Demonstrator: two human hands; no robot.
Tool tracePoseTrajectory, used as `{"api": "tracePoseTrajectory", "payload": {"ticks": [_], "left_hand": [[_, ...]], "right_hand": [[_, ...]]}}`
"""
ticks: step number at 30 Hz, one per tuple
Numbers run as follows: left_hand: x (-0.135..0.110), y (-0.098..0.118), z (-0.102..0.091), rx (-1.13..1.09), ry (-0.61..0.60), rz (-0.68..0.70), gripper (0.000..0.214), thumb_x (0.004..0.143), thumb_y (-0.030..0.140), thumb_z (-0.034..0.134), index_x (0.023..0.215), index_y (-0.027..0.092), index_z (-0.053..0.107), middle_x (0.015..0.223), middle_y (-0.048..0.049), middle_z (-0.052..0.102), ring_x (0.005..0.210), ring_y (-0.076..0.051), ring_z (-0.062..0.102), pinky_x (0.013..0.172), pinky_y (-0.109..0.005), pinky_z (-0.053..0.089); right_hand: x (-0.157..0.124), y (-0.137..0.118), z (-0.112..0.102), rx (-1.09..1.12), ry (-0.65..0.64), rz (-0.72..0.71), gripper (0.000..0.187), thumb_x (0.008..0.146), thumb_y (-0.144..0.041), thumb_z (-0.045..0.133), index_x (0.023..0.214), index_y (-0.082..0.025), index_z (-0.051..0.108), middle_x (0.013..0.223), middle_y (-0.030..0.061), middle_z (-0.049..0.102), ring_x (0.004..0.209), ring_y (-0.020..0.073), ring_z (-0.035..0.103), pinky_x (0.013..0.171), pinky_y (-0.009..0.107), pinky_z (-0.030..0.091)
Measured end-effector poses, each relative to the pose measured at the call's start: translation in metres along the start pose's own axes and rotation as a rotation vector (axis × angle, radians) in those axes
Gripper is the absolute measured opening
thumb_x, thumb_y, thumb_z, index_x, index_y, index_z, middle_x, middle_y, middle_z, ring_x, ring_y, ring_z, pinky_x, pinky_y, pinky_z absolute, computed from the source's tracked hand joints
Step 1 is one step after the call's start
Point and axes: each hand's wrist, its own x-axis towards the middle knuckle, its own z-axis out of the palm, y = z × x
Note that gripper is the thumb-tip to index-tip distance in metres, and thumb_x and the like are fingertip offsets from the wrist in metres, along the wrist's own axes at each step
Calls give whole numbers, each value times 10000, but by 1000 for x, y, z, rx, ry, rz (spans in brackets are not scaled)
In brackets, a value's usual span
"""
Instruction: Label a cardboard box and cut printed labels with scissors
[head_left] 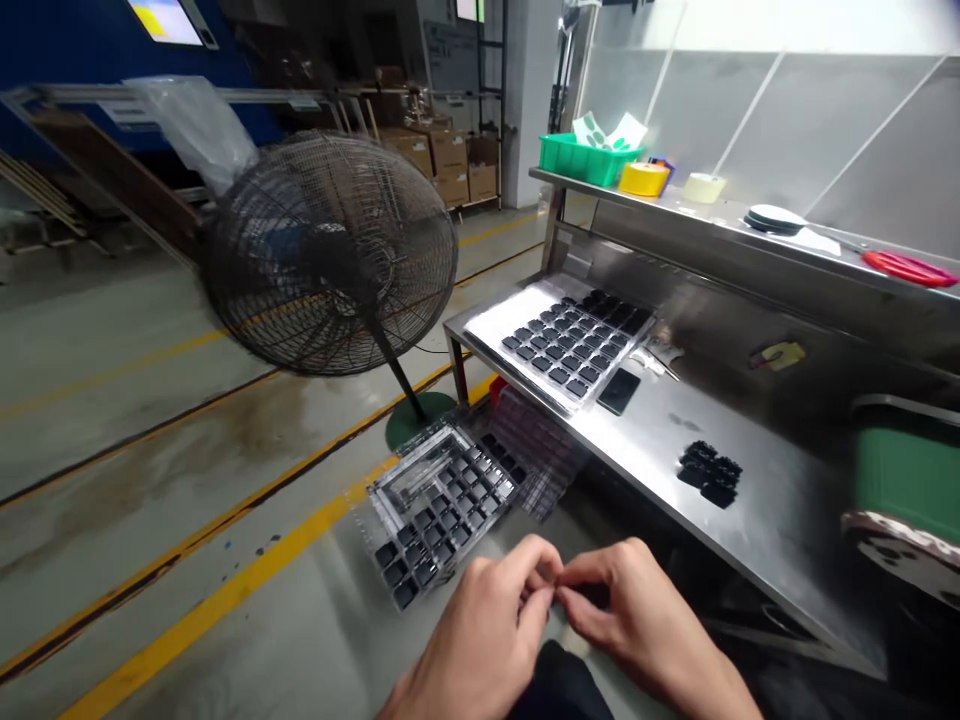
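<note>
My left hand [499,625] and my right hand [626,610] meet fingertip to fingertip in front of me, below the steel bench edge. Both are closed in a pinch; whatever sits between the fingertips is too small or hidden to make out. On the bench to the right lies a small cluster of black square parts [709,472]. A clear tray of black square parts [574,350] rests on the bench's far left end. Lower down, left of the bench, another clear tray [457,495] holds more such parts in rows, with some pockets bare.
A large black fan [330,255] stands left of the steel bench [645,430]. A dark flat rectangle [619,391] lies beside the bench tray. The raised shelf carries a green bin [577,160], yellow tape [643,180] and red-handled scissors [907,267]. A green stool-like object [911,480] is at right.
</note>
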Motion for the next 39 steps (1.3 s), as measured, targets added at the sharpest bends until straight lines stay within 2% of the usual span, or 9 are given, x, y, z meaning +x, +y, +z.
{"api": "tracePoseTrajectory", "payload": {"ticks": [5, 10, 14, 23, 30, 33, 37, 39], "left_hand": [[9, 6, 1, 44, -33, 0, 173, 894, 171, 458, 954, 285, 573, 801, 52, 656, 787, -130, 615, 677, -214, 385], [19, 15, 7, 75, -30, 8, 178, 886, 170, 461, 951, 298, 566, 799, 63, 659, 790, -127, 609, 663, -212, 375], [27, 22, 15, 32, -42, 27, 158, 876, 158, 470, 932, 279, 555, 798, 59, 660, 787, -121, 613, 662, -207, 375], [39, 24, 35, -89, -86, -10, 83, 880, 214, 493, 926, 259, 545, 751, 44, 648, 729, -121, 615, 656, -206, 400], [47, 44, 44, -75, -160, 32, 111, 869, 187, 485, 933, 250, 550, 723, 50, 656, 703, -109, 622, 615, -185, 396], [52, 49, 48, -60, -157, 38, 109, 850, 175, 498, 919, 242, 550, 712, 48, 652, 686, -106, 621, 591, -176, 391], [60, 43, 58, -56, -196, 87, 92, 838, 197, 494, 896, 238, 552, 690, 39, 635, 653, -116, 608, 570, -178, 396], [63, 40, 66, -38, -188, 133, 67, 823, 236, 502, 846, 246, 564, 605, 47, 585, 561, -121, 559, 517, -193, 375]], "right_hand": [[1, 5, -14, -8, -21, -9, 184, 780, -215, 509, 707, -148, 665, 557, -40, 416, 536, 82, 275, 505, 225, 238], [-2, 5, -24, -29, -16, 6, 151, 746, -166, 479, 614, -157, 553, 555, -53, 325, 525, 64, 279, 486, 223, 199], [-5, 9, -29, -63, 42, 26, 131, 703, -137, 456, 581, -161, 496, 520, -58, 328, 496, 54, 290, 468, 232, 172], [-19, 36, -46, -1, 41, 24, 189, 778, -248, 532, 719, -184, 699, 548, -39, 492, 519, 83, 365, 495, 230, 237], [-35, 54, -50, -39, 182, 67, 241, 761, -351, 591, 783, -157, 732, 662, 9, 595, 632, 137, 481, 531, 222, 309], [-40, 58, -54, 4, 167, 85, 220, 766, -316, 585, 773, -166, 745, 651, 4, 607, 662, 145, 508, 541, 215, 320], [-42, 63, -55, 71, 163, 117, 185, 752, -243, 582, 725, -168, 749, 612, -10, 605, 622, 126, 513, 503, 208, 295], [-46, 63, -54, 94, 242, 178, 155, 734, -231, 605, 744, -183, 752, 628, -16, 622, 603, 119, 525, 473, 205, 285]]}}
